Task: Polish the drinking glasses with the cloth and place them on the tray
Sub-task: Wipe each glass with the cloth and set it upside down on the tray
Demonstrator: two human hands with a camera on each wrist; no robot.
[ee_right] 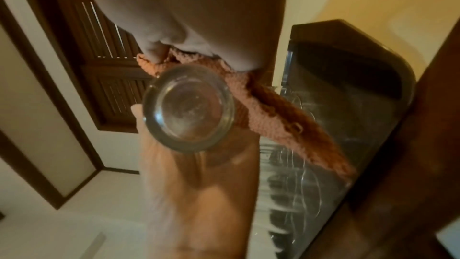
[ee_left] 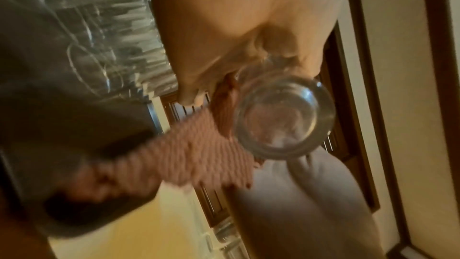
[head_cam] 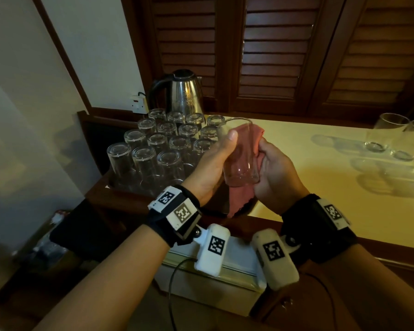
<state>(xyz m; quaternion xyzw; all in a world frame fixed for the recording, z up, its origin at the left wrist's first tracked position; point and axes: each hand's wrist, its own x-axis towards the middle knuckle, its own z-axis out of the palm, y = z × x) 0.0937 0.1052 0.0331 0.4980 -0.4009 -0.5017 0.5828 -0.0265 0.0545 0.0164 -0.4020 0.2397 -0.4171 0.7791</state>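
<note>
A: We start close in. Our left hand [head_cam: 213, 161] is wrapped round the glass [head_cam: 239, 154], thumb up near the rim, fingers curled behind it.

B: And our right hand [head_cam: 273, 173]?

A: It is curled shut round the cloth [head_cam: 246, 185] and presses it flat on the right side of the glass. A bit of cloth hangs down under our hands, and a bit pokes up behind the rim.

B: Which way does the glass point?

A: Its thick bottom is near us and low. Its open mouth is far from us and up. So it leans away, a little to the right. Both wrist views look right at the round bottom [ee_left: 283, 117], so the glass runs straight out from both wrists.

B: Where does it go when it is shiny?

A: Left and a bit farther off. The tray [head_cam: 93, 125] sits there, full of rows of glasses [head_cam: 158, 144] turned mouth down. Our left hand is the nearer one to it, and it already has the glass. We think that hand would turn the glass over and set it down.

B: Is there room?

A: We cannot tell. The rows look tight. Farther back stands the kettle [head_cam: 182, 91]. Far right on the counter [head_cam: 296, 163] lie more glasses [head_cam: 392, 134].
</note>
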